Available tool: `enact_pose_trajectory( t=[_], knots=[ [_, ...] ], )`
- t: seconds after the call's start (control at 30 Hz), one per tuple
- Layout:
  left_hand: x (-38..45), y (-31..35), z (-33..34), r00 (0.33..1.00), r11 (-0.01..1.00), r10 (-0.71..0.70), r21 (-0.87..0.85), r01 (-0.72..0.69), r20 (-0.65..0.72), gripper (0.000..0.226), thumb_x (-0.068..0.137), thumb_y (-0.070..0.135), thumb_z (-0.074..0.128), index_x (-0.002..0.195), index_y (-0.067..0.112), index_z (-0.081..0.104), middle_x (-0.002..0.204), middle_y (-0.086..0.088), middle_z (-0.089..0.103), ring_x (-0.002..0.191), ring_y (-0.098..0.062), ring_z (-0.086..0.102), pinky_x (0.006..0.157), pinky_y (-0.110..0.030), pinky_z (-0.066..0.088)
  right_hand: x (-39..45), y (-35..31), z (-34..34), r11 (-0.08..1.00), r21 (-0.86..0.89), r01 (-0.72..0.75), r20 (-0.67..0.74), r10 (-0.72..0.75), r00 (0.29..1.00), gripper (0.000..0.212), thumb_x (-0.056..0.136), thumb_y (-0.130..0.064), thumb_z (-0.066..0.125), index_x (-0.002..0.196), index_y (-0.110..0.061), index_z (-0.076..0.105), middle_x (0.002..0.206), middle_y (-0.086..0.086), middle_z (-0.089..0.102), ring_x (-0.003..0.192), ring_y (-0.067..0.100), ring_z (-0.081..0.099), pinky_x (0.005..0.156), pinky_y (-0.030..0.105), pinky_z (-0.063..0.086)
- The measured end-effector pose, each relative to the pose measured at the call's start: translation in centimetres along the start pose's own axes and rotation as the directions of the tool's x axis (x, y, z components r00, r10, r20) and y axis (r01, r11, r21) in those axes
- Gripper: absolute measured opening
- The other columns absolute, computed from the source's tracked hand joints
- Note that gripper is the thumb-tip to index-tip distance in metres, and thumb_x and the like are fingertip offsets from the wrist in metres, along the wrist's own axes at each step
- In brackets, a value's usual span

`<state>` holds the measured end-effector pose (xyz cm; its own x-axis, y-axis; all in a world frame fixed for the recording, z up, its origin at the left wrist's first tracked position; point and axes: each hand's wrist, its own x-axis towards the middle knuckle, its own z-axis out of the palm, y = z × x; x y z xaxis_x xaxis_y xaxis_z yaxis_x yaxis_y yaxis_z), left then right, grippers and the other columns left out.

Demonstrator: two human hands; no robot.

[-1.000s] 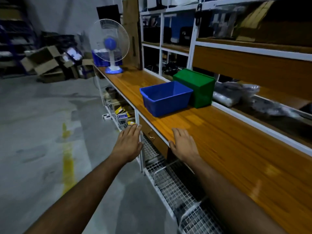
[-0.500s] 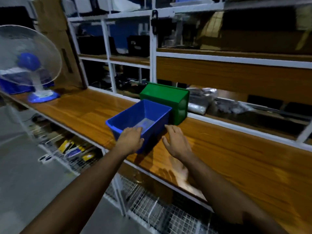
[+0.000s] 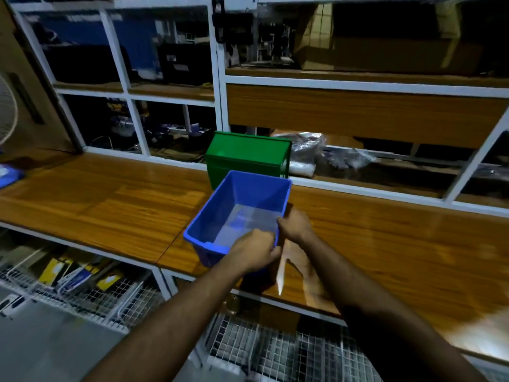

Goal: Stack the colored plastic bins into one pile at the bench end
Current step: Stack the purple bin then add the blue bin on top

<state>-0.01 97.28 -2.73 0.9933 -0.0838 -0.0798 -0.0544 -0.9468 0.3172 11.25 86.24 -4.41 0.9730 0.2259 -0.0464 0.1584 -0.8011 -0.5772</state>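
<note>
Head view looks down on a wooden bench (image 3: 115,205), and every place here is told from the blue bin (image 3: 242,213) that sits on it close to the front edge. The left hand (image 3: 254,253) grips the near rim of the blue bin, fingers curled over the edge and down into the inside. The right hand (image 3: 294,224) holds the bin's right near corner, fingers wrapped against the outer wall and the thumb at the rim. The bin looks slightly tilted, its near end over the bench edge; whether its base is lifted off the wood cannot be told. Inside the bin the floor shows a pale glare. Just behind the blue bin a green bin (image 3: 248,158) lies turned so that its flat bottom faces the camera, its lower part hidden by the blue bin's far wall; whether the two touch cannot be told. Behind and to the right of the blue bin, clear plastic bags (image 3: 311,150) lie on a low shelf. Far to the left, the rim of a fan (image 3: 7,111) is cut by the frame edge. Below and left, a wire rack (image 3: 82,293) holds yellow-and-dark packets
</note>
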Motion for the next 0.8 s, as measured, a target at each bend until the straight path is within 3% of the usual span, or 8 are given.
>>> enact_pose_trajectory(
  t=[0.07,0.17,0.33,0.43,0.47,0.57,0.67,0.8],
  knots=[
    [0.0,1.2,-0.1,0.995,0.995,0.087,-0.054,-0.084,0.051,0.034,0.093,0.050,0.044,0.107,0.024,0.061,0.089,-0.001,0.066,0.081,-0.017,0.062,0.070,-0.036,0.051,1.2,2.1,0.4,0.993,0.048,-0.104,-0.007,0.104,0.995,0.041,0.075,-0.036,0.053,0.108,-0.014,0.062,0.109,0.015,0.067,0.092,0.032,0.063,0.070,0.034,0.051],
    [0.5,0.4,-0.9,0.991,0.980,0.132,-0.148,-0.132,-0.009,0.044,0.093,0.055,0.042,0.129,0.033,0.055,0.116,0.002,0.067,0.105,-0.020,0.061,0.088,-0.037,0.050,-1.5,2.5,-1.9,0.977,0.106,-0.186,-0.013,0.189,0.982,0.023,0.088,-0.026,0.057,0.103,-0.010,0.063,0.094,0.011,0.067,0.078,0.026,0.065,0.055,0.029,0.047],
    [2.4,-5.2,-3.0,0.956,0.981,-0.138,0.099,0.169,-0.260,0.051,0.089,0.041,0.056,0.133,0.015,0.050,0.130,-0.012,0.056,0.121,-0.032,0.047,0.102,-0.038,0.035,-3.0,4.7,-3.9,0.953,0.183,-0.243,-0.008,0.249,0.969,0.020,0.094,-0.025,0.054,0.107,-0.011,0.060,0.103,0.012,0.066,0.088,0.028,0.067,0.064,0.036,0.055],
    [3.3,-7.3,-3.1,0.936,0.951,-0.302,-0.122,0.283,-0.181,0.053,0.089,0.032,0.060,0.135,0.009,0.048,0.133,-0.017,0.054,0.121,-0.035,0.050,0.098,-0.041,0.040,-3.5,5.9,-5.1,0.949,0.211,-0.233,-0.006,0.240,0.971,0.019,0.094,-0.027,0.056,0.106,-0.012,0.059,0.103,0.010,0.064,0.087,0.025,0.064,0.062,0.033,0.053],
    [3.5,-7.4,-3.0,0.931,0.897,-0.344,-0.334,0.288,-0.122,0.051,0.089,0.026,0.061,0.135,0.008,0.048,0.128,-0.016,0.056,0.114,-0.033,0.056,0.089,-0.042,0.047,-3.8,6.3,-5.5,0.948,0.217,-0.233,-0.002,0.239,0.971,0.019,0.094,-0.027,0.056,0.107,-0.013,0.058,0.102,0.009,0.063,0.088,0.024,0.064,0.062,0.033,0.053],
    [3.1,-5.8,-2.8,0.924,0.507,-0.372,-0.814,0.284,0.091,0.023,0.095,0.014,0.052,0.117,0.010,0.055,0.094,-0.007,0.061,0.077,-0.018,0.058,0.061,-0.030,0.048,-4.6,7.6,-6.3,0.940,0.239,-0.243,0.005,0.249,0.968,0.022,0.095,-0.026,0.056,0.111,-0.011,0.057,0.105,0.009,0.063,0.094,0.026,0.065,0.074,0.040,0.059],
    [3.3,-4.4,-2.5,0.933,0.340,-0.310,-0.895,0.290,0.184,0.016,0.093,0.015,0.047,0.085,0.017,0.060,0.069,0.004,0.056,0.061,-0.011,0.052,0.057,-0.026,0.043,-5.9,9.2,-7.1,0.933,0.234,-0.273,-0.037,0.289,0.957,0.020,0.091,-0.023,0.059,0.105,-0.009,0.062,0.100,0.011,0.067,0.086,0.026,0.066,0.064,0.037,0.057],
    [4.1,-1.9,-1.3,0.927,0.190,-0.220,-0.919,0.346,0.304,0.027,0.082,0.010,0.043,0.096,0.019,0.064,0.077,0.005,0.061,0.057,-0.007,0.053,0.058,-0.023,0.045,-8.6,12.7,-8.3,0.869,0.354,-0.345,-0.075,0.394,0.916,0.015,0.078,-0.010,0.063,0.092,-0.009,0.059,0.084,0.011,0.065,0.073,0.028,0.062,0.056,0.035,0.051]
  ],
)
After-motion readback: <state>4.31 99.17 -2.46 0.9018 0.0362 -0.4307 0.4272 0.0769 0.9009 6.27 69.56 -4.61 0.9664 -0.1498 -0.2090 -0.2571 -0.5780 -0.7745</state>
